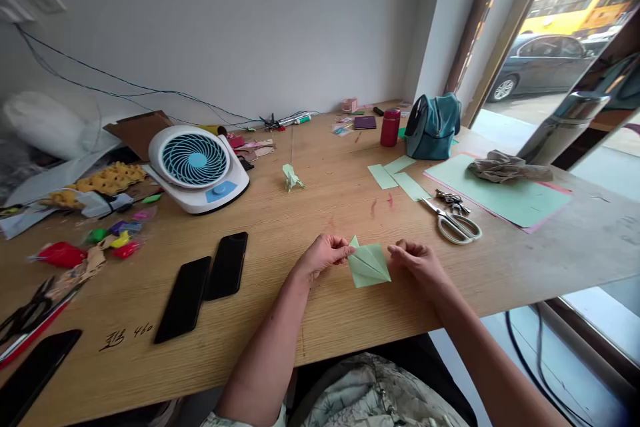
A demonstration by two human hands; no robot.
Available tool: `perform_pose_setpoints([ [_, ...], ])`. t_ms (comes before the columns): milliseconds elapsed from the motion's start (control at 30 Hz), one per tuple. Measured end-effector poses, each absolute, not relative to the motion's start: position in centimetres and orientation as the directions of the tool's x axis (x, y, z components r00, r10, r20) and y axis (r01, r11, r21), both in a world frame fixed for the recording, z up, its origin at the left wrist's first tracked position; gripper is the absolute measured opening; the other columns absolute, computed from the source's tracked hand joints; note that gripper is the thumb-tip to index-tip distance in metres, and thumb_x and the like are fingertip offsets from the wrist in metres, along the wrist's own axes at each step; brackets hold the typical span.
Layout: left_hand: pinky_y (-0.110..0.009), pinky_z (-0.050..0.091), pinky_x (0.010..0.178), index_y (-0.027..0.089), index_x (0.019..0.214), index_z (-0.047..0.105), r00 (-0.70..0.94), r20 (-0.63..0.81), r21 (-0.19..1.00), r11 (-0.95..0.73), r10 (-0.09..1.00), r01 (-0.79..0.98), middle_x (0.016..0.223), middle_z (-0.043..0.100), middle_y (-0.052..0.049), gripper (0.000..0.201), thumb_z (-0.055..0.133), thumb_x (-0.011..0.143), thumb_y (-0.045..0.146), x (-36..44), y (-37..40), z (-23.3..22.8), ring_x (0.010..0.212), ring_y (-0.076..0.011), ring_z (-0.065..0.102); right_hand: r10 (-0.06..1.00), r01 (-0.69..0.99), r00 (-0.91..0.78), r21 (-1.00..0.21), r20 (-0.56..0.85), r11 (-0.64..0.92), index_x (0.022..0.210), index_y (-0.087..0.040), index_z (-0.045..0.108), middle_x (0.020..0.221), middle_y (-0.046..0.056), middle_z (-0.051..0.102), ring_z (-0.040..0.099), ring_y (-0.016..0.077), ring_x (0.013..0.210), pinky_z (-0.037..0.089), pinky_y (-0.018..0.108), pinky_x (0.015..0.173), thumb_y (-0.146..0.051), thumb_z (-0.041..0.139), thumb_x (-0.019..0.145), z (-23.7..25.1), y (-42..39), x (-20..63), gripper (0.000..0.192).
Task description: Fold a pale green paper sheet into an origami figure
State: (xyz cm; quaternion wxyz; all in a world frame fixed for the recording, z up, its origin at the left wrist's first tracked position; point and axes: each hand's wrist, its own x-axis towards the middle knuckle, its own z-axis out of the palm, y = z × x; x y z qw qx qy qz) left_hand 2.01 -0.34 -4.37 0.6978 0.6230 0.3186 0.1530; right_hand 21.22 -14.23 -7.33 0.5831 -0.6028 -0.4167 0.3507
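Observation:
A light green paper square point(369, 264), partly folded with diagonal creases, lies on the wooden table point(310, 320) near its front edge. My left hand point(324, 255) pinches the paper's upper left corner between thumb and fingers. My right hand point(418, 260) rests at the paper's right corner, fingertips touching or just beside it. A small folded green paper figure point(292, 177) stands farther back on the table, apart from both hands.
Scissors point(454, 221) and keys lie right of the hands, by green paper strips point(397, 177) and a large green sheet point(505, 195). Two black phones point(205, 283) lie to the left. A white and blue fan point(196, 167), teal bag point(433, 125) and red cup point(390, 127) stand behind.

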Motion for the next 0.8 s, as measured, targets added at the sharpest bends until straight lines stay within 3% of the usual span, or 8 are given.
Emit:
perform_pose_setpoints([
  [133,-0.018,0.035,0.052,0.012,0.063,0.063,0.654,-0.258,0.964,0.230,0.712,0.131,0.056,0.054,0.005,0.047,0.087,0.052,0.051,1.9,0.2,-4.6,0.049,-0.0035,0.044,0.835,0.152,0.530,-0.985,0.147,0.076,0.067,-0.020,0.056,0.062,-0.003,0.048,0.042,0.0124,0.059,0.034,0.026,0.057,-0.054,0.064,0.084,-7.6,-14.6,21.3,0.039],
  [233,-0.017,0.037,0.051,0.013,0.067,0.063,0.592,-0.277,0.957,0.271,0.756,0.102,0.057,0.055,0.005,0.045,0.086,0.056,0.051,2.1,0.2,-5.0,0.049,-0.0037,0.046,0.781,0.340,0.536,-0.928,0.322,0.150,0.088,-0.021,0.061,0.079,0.001,0.057,0.051,0.0148,0.067,0.042,0.029,0.064,-0.044,0.062,0.089,-7.7,-14.9,20.8,0.022],
  [333,-0.017,0.038,0.049,0.014,0.069,0.064,0.548,-0.312,0.944,0.318,0.776,0.087,0.059,0.056,0.004,0.042,0.086,0.058,0.048,2.4,0.1,-5.3,0.050,-0.0040,0.047,0.725,0.583,0.437,-0.781,0.532,0.222,0.105,-0.023,0.060,0.099,0.005,0.058,0.056,0.0170,0.077,0.047,0.032,0.069,-0.033,0.061,0.091,-7.5,-15.1,20.0,0.018],
  [433,-0.016,0.036,0.046,0.014,0.070,0.064,0.521,-0.337,0.934,0.346,0.784,0.084,0.060,0.057,0.004,0.040,0.087,0.058,0.045,2.8,-0.1,-5.6,0.050,-0.0039,0.048,0.706,0.787,0.261,-0.568,0.658,0.238,0.114,-0.024,0.059,0.112,0.009,0.057,0.057,0.0237,0.099,0.049,0.038,0.081,-0.029,0.062,0.090,-7.2,-15.2,19.1,0.025],
  [600,-0.015,0.034,0.045,0.014,0.074,0.064,0.520,-0.333,0.939,0.328,0.786,0.106,0.061,0.055,0.005,0.038,0.085,0.061,0.044,3.0,-0.7,-5.3,0.050,-0.0035,0.047,0.759,0.942,-0.046,-0.226,0.649,0.250,0.116,-0.024,0.061,0.124,0.009,0.062,0.055,0.0279,0.111,0.040,0.045,0.094,-0.030,0.066,0.089,-6.9,-15.3,17.7,0.027],
  [733,-0.015,0.037,0.046,0.014,0.076,0.061,0.546,-0.317,0.948,0.275,0.775,0.160,0.062,0.054,0.005,0.038,0.080,0.067,0.046,3.3,-1.3,-5.2,0.050,-0.0039,0.047,0.735,0.975,-0.044,-0.131,0.676,0.180,0.109,-0.025,0.064,0.121,0.005,0.067,0.053,0.0269,0.116,0.032,0.045,0.100,-0.020,0.060,0.093,-6.9,-15.5,17.4,0.018],
  [800,-0.016,0.037,0.046,0.014,0.078,0.060,0.555,-0.308,0.951,0.234,0.773,0.203,0.064,0.055,0.005,0.033,0.077,0.072,0.041,3.5,-1.6,-5.4,0.050,-0.0043,0.048,0.744,0.980,-0.056,-0.107,0.666,0.169,0.105,-0.025,0.065,0.114,0.004,0.070,0.056,0.0243,0.109,0.031,0.044,0.099,-0.014,0.056,0.094,-6.9,-15.8,17.6,0.018],
])
